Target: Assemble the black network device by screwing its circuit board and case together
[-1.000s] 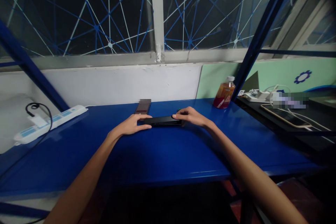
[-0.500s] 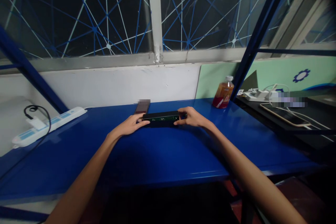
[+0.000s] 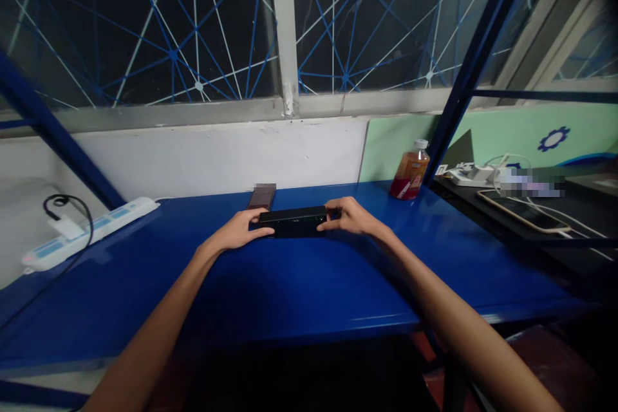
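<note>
A black oblong box with a few small greenish specks on its front face is held level between my two hands, over the far middle of the blue table. My left hand grips its left end, thumb along the front and fingers behind. At the right end my right hand pinches it between thumb and fingers. The fingertips behind the box are partly hidden. Just behind the left end lies a flat, dark brownish slab, its top edge blurred out.
To the left lies a white power strip with a plug and black cable. A bottle of reddish drink stands at the back right. On a black surface farther right are a phone, white cables and a charger. Blue frame posts rise at the sides.
The box has tilted in my hands, so its dark front face shows taller and less green is visible. It has shifted slightly left. Both hands keep their grip.
</note>
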A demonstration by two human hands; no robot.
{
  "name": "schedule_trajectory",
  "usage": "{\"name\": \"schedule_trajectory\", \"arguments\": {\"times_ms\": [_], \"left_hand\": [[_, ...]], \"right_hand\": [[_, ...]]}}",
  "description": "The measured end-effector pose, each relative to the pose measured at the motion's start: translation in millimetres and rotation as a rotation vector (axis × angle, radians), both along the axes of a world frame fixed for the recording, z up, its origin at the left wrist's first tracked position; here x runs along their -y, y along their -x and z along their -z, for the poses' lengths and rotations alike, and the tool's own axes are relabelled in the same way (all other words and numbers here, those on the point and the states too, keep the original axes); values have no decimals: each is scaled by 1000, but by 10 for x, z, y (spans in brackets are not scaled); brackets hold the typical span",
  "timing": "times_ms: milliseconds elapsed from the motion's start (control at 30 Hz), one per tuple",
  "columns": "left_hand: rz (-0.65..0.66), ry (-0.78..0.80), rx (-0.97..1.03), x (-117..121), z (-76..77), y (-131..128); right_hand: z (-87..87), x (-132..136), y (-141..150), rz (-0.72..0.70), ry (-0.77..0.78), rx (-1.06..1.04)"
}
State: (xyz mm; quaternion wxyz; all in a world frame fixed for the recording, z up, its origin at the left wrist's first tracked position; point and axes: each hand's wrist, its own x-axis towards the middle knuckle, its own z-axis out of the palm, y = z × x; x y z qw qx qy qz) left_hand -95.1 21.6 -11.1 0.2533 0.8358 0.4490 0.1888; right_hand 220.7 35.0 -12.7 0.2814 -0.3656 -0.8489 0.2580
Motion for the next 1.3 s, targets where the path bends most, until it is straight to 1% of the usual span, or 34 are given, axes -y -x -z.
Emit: {"name": "schedule_trajectory", "arguments": {"times_ms": [200, 367, 500, 667, 767, 833, 933, 1000, 1100, 1300], "left_hand": [[-11, -6, 25, 7, 4, -6], [-62, -76, 2, 19, -4, -24], [-72, -110, -11, 53, -28, -64], [-78, -153, -72, 54, -22, -57], [-58, -176, -118, 54, -40, -22], [-16, -164, -155, 67, -77, 5], [52, -125, -195, 87, -133, 33], [84, -102, -218, 90, -145, 35], [100, -94, -239, 83, -124, 13], [109, -86, -259, 92, -99, -31]], "right_hand": [[15, 3, 18, -2, 29, -13], [28, -12, -7, -15, 65, -15], [37, -12, -11, -6, 87, 0], [-6, 45, 36, 5, -80, 94], [-22, 81, 73, -9, -141, 166], [-2, 106, 88, -30, -194, 208], [82, 167, 86, -73, -290, 267], [153, 225, 72, -81, -312, 308], [228, 312, 53, -89, -330, 340], [228, 387, 77, 1, -353, 380]]}}
